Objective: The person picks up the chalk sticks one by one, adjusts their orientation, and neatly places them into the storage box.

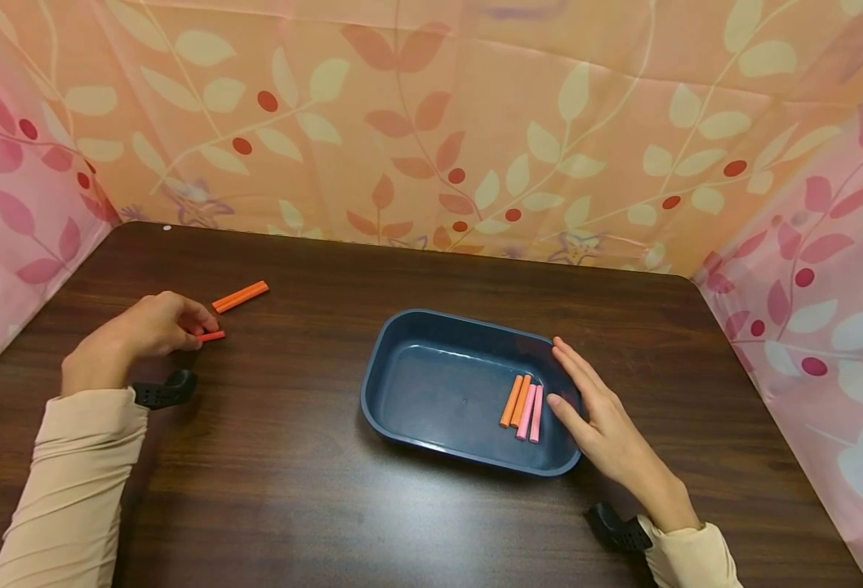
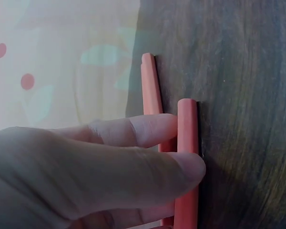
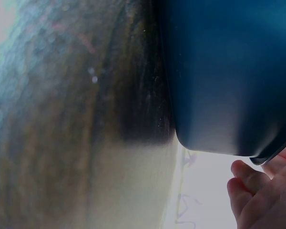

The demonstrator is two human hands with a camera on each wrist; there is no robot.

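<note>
My left hand [image 1: 153, 328] is low over the left side of the table, its thumb and fingers pinching a short red stick [image 2: 187, 126]. Just beyond those fingers lie two orange sticks [image 1: 241, 296], side by side. A dark blue rectangular tray [image 1: 416, 371] stands right of the middle. Inside, near its right end, two orange sticks [image 1: 515, 401] lie next to two pink sticks [image 1: 530, 413]. My right hand [image 1: 603, 420] rests at the tray's right end, fingers extended along the rim and thumb reaching over the inner side. The right wrist view shows those fingertips [image 3: 240, 186] beside the tray's outer wall.
The dark wooden table [image 1: 277, 457] ends at a back edge against a flowered orange curtain [image 1: 402, 122]. Pink flowered cloth [image 1: 835, 269] hangs along both sides. A small white spot [image 1: 167, 228] shows at the far left edge of the table.
</note>
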